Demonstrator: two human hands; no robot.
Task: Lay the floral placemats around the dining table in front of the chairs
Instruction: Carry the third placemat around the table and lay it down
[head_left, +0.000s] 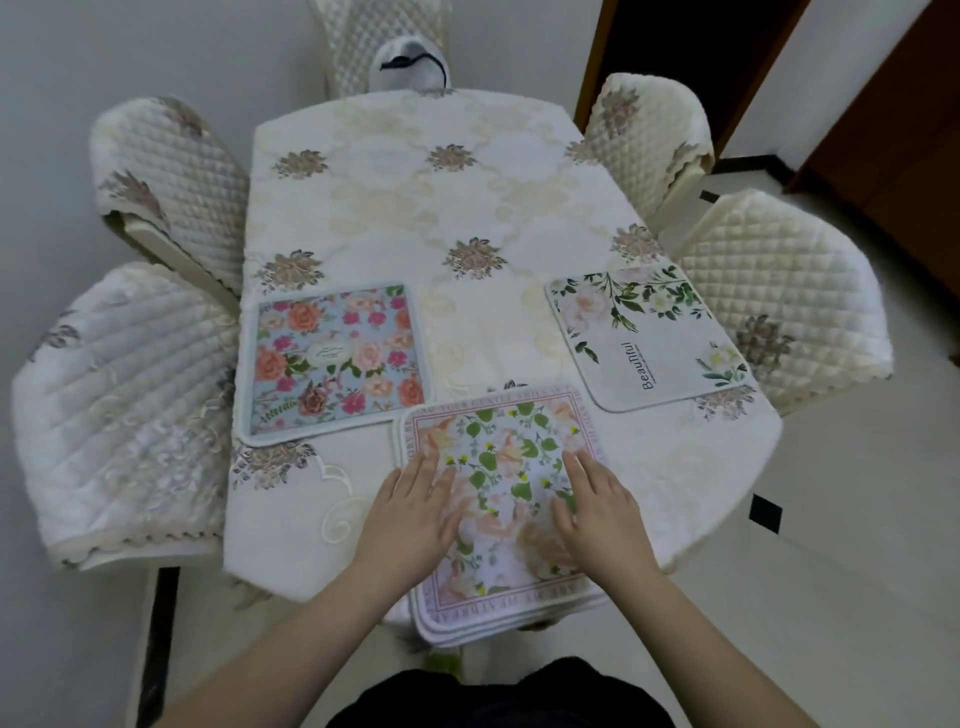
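Bottom centre, stack: overhangs table edge, could slip off.
Hands: left hand and right hand flat, fingers straight, pressing top mat.
Laid: rose mat centre left, white mat centre right.
Risk: lifting several mats together.

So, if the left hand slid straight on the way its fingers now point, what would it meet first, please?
The left hand lies flat on the stack of placemats, fingers pointing up and slightly right. It would probably cross that mat, then bare tablecloth, just missing the blue placemat.

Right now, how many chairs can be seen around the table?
5: two on the left, one at the far end, two on the right. A near-end chair may be hidden.
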